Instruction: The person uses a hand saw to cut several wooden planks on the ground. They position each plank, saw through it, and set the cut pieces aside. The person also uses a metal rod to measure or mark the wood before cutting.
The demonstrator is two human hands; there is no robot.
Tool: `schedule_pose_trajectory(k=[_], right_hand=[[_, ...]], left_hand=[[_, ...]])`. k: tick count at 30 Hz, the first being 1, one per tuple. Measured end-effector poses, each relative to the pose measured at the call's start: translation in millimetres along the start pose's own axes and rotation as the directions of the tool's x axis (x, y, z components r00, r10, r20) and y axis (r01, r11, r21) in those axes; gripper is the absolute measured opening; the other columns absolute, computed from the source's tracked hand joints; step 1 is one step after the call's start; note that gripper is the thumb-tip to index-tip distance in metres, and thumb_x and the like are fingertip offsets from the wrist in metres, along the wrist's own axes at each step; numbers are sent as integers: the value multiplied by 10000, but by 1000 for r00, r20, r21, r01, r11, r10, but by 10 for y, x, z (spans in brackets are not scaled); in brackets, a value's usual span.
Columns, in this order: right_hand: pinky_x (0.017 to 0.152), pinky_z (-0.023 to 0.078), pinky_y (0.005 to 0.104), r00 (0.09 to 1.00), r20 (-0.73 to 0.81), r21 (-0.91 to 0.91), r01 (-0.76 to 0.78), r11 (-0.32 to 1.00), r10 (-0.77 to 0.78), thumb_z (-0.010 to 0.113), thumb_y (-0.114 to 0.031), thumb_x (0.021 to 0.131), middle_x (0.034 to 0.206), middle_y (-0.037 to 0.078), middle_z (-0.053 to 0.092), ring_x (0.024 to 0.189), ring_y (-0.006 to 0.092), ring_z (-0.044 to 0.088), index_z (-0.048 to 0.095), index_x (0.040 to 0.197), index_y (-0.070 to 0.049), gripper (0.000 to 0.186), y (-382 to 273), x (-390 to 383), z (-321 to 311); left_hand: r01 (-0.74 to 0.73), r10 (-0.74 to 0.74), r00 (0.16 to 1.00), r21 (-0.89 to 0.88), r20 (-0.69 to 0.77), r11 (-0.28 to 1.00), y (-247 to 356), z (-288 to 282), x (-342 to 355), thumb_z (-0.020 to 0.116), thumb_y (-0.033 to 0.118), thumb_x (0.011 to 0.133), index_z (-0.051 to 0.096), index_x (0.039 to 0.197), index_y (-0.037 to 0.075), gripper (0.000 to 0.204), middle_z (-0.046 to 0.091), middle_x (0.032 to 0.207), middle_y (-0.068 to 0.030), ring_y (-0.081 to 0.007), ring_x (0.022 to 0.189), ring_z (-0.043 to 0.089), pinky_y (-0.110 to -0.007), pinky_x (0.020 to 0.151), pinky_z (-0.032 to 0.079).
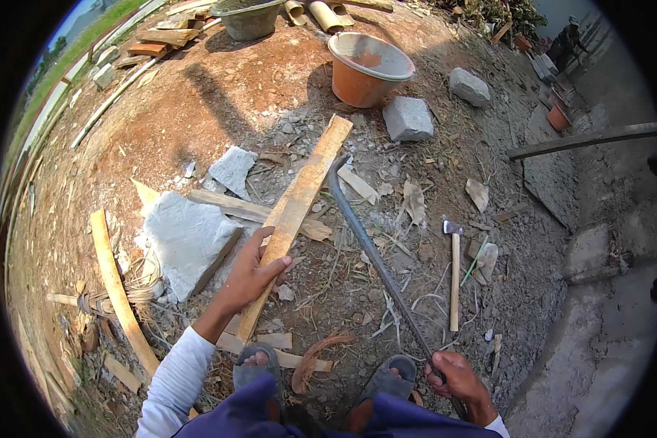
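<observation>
My left hand [254, 274] is closed round the lower part of a long, narrow wooden plank [299, 197], thumb on its upper face. The plank slants away from me, its far end up and to the right. In my right hand [454, 377], near the lower edge, is a long dark crowbar [378, 259] with a bent tip. That tip points away from me and appears beside the plank's far part; I cannot tell whether they touch. A hatchet [454, 274] with a pale wooden handle lies on the ground right of the crowbar.
A large grey stone block [186, 237] lies left of the plank, beside a curved wooden strip [120, 296]. Farther off stand an orange bucket [358, 80], a grey tub [247, 23] and a concrete chunk [407, 119]. A low concrete edge [595, 255] runs along the right. Another person [566, 45] is far right.
</observation>
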State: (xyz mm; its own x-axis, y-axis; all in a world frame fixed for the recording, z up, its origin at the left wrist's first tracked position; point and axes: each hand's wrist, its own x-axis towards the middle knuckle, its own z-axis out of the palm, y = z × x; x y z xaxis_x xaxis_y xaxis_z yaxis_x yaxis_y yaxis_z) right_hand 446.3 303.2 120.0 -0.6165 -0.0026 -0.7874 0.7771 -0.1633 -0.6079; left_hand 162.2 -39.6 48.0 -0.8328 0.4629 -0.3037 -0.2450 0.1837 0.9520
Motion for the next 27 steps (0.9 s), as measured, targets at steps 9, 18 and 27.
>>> schedule_pose_trajectory(k=[9, 18, 27], right_hand=[[389, 300, 251, 999, 43, -13, -1, 1000, 1, 481, -426, 1114, 646, 2, 484, 439, 85, 396, 609, 968, -18, 451, -2, -39, -83], [436, 307, 249, 999, -10, 47, -39, 998, 39, 487, -415, 1113, 653, -14, 502, 473, 80, 410, 622, 937, -27, 447, -18, -94, -19], [431, 308, 250, 999, 35, -31, -40, 999, 41, 487, -420, 1112, 643, -16, 494, 474, 75, 415, 597, 898, -32, 457, 20, -87, -7]], left_hand=[[-78, 75, 997, 211, 20, 975, -44, -484, 32, 756, 172, 956, 458, 1461, 41, 601, 682, 980, -72, -123, 810, 649, -301, 678, 539], [-31, 26, 999, 167, 30, 986, -108, -559, -33, 756, 180, 949, 484, 1441, 43, 579, 686, 1079, -97, -145, 949, 652, -318, 830, 532], [-31, 25, 998, 113, 57, 993, -25, -563, 5, 752, 164, 946, 486, 1436, 36, 572, 684, 1073, -84, -135, 934, 648, -297, 795, 535]])
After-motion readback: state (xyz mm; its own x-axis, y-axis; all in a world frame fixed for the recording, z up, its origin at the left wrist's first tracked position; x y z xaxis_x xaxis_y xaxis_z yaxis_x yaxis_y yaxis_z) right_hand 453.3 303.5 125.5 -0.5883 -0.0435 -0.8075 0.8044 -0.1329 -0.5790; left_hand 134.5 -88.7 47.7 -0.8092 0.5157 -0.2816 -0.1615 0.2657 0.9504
